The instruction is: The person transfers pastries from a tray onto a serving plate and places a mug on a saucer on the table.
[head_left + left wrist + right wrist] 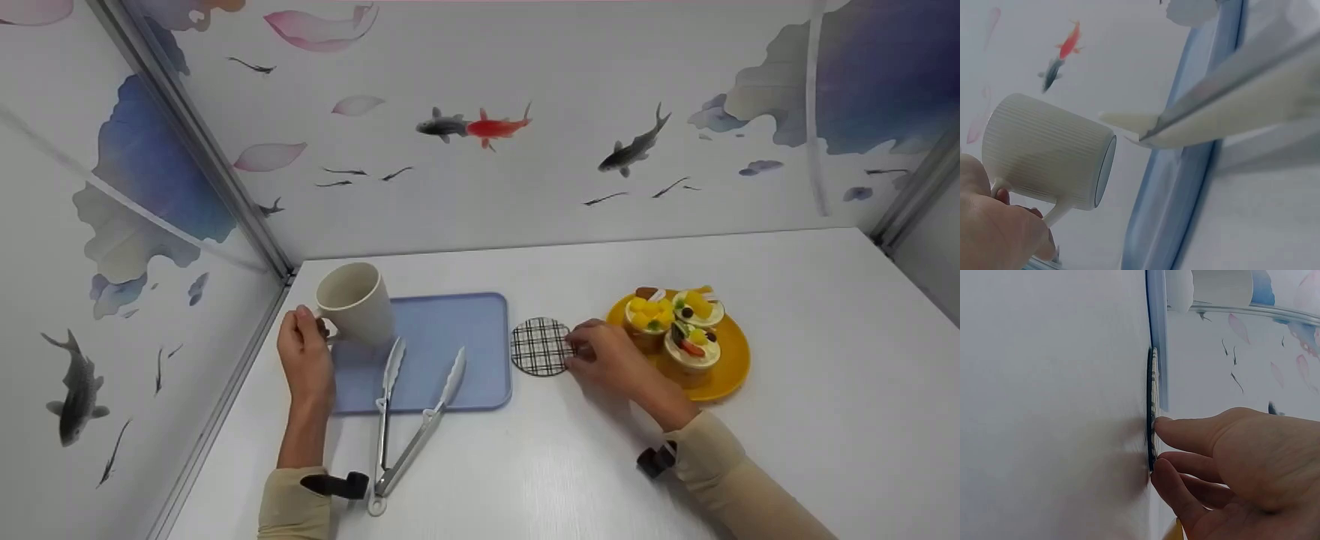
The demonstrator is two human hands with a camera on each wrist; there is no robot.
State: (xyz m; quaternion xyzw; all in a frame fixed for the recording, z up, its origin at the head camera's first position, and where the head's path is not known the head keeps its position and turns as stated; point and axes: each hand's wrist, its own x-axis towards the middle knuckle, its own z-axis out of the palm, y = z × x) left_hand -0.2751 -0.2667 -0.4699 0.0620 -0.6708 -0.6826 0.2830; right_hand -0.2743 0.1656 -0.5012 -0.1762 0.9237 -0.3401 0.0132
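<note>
My left hand [306, 356] grips the handle of a cream ribbed mug [367, 315], which it holds up over the left part of a blue tray [480, 360]. In the left wrist view the mug [1047, 149] shows its ribbed side and its base edge. A round black-and-white checked coaster [540, 346] lies on the table just right of the tray. On its right edge are the curled fingers and thumb of my right hand [611, 356]. The right wrist view shows the coaster [1154, 388] edge-on, flat at the tabletop, with thumb and fingertips on its rim.
Metal tongs [409, 450] with pale tips lie spread, partly on the tray, handle end toward me. Right of the coaster, a yellow plate [731, 367] bears three fruit-topped dessert cups [691, 349]. Printed walls [525, 195] border the white table at the back and left.
</note>
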